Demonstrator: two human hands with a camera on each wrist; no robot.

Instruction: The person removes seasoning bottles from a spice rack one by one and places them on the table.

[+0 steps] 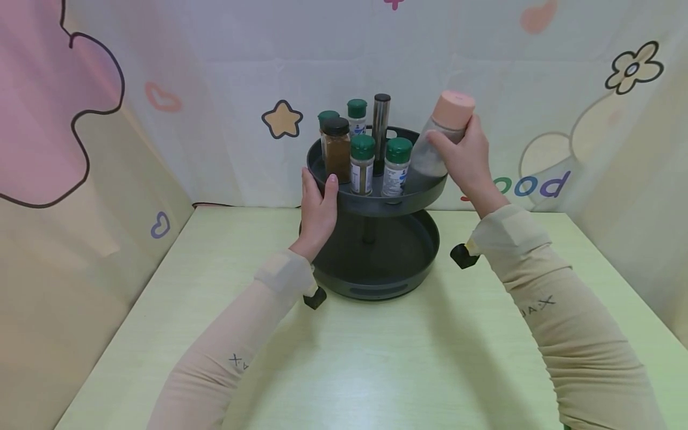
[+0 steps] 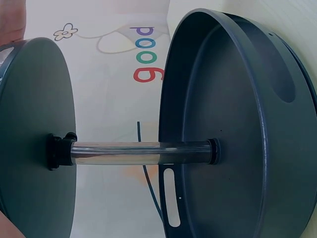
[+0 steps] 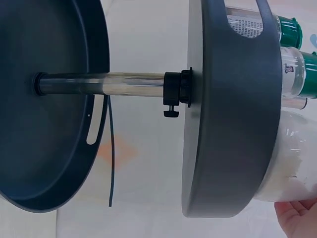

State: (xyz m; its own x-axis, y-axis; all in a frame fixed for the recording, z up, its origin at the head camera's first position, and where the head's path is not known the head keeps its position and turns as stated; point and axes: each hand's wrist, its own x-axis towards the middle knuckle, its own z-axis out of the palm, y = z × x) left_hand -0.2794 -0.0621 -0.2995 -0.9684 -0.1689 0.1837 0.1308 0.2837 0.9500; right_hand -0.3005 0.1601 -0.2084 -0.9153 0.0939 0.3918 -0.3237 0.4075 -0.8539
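Observation:
A black two-tier turntable rack stands on the table, its upper tray (image 1: 384,206) above its lower tray (image 1: 376,263). My left hand (image 1: 318,209) rests against the upper tray's left side, thumb and fingers extended up to the rim. At the right side, my right hand (image 1: 470,155) grips a clear jar with a pink lid (image 1: 454,110), tilted with its base inside the upper tray's rim. Pale contents show through this jar in the right wrist view. Beside it stand green-capped spice bottles (image 1: 396,170), a black-lidded brown spice jar (image 1: 337,152) and a slim silver cylinder (image 1: 381,119).
A metal post (image 2: 119,152) joins the two trays. The lower tray shows a bare dark floor. Behind the rack hangs a printed cloth (image 1: 231,137), with a thin black cord (image 1: 215,205) along the table's (image 1: 344,358) back edge.

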